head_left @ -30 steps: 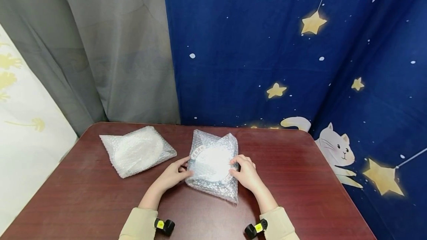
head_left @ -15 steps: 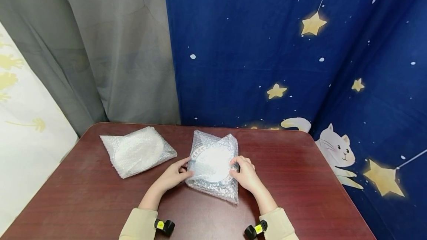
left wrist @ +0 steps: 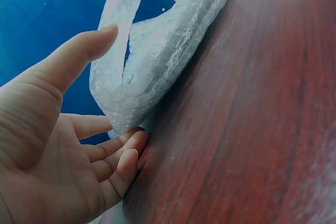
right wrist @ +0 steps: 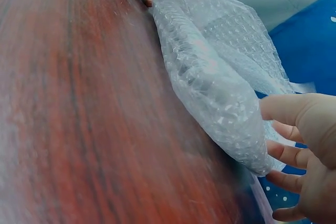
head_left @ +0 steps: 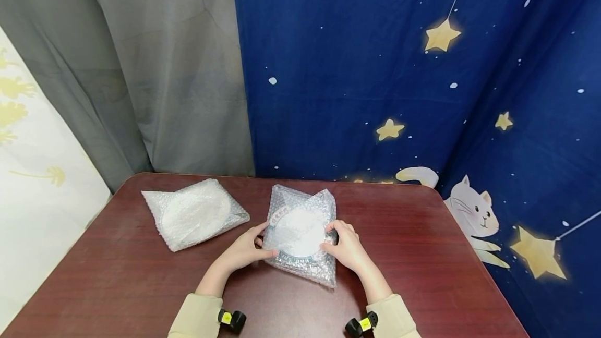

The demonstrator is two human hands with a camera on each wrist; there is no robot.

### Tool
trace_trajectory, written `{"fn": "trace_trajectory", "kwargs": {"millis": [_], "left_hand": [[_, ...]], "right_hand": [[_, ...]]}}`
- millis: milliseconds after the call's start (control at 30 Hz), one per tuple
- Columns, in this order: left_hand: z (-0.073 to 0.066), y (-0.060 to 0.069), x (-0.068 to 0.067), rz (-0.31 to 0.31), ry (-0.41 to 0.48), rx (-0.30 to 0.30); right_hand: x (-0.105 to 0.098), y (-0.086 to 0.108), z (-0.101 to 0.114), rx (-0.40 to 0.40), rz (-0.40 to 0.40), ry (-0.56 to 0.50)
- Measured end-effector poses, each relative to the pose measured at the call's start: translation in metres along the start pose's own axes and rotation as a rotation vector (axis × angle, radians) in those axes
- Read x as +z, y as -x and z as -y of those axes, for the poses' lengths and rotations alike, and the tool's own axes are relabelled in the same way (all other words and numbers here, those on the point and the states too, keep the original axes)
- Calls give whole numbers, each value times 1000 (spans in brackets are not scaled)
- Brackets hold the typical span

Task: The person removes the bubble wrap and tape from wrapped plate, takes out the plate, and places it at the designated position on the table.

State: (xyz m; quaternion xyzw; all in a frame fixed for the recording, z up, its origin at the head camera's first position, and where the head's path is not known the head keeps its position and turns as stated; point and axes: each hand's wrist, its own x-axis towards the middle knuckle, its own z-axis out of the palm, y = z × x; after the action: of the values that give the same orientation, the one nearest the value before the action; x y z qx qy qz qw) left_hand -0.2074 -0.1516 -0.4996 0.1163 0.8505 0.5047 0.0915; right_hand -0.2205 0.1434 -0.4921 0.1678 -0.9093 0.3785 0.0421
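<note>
A bubble-wrapped plate [head_left: 300, 236], round and white with a patterned rim, lies near the middle of the table between both hands. My left hand [head_left: 241, 251] holds its left edge; in the left wrist view the thumb lies over the wrap [left wrist: 163, 61] and the fingers are at its underside. At the opposite edge my right hand [head_left: 346, 246] grips the wrap with thumb and fingers, and the right wrist view shows the fingertips against the puffy end of the wrap [right wrist: 215, 98]. Glare hides the plate's centre.
A second bubble-wrapped round white thing [head_left: 197, 215] lies on the left of the dark red wooden table [head_left: 413, 254]. Behind the table's far edge hang a grey curtain [head_left: 188, 93] and a blue curtain with stars [head_left: 338, 67].
My left thumb has slid slightly toward the near side and farther over the wrap. The right hand and both wrapped things stay nearly where they were.
</note>
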Motion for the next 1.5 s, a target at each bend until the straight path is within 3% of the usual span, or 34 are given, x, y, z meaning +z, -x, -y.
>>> {"fn": "trace_trajectory", "kwargs": {"millis": [633,1233,1500], "left_hand": [[-4,3,-8,-6,-51,8],[-3,6,-20,-18,-36,21],[0,7,-23,-55,-44,72]], "right_hand": [[-5,8,13,-73,189,105],[-13,8,18,-109,191,69],[-14,8,16,-109,176,26]]}}
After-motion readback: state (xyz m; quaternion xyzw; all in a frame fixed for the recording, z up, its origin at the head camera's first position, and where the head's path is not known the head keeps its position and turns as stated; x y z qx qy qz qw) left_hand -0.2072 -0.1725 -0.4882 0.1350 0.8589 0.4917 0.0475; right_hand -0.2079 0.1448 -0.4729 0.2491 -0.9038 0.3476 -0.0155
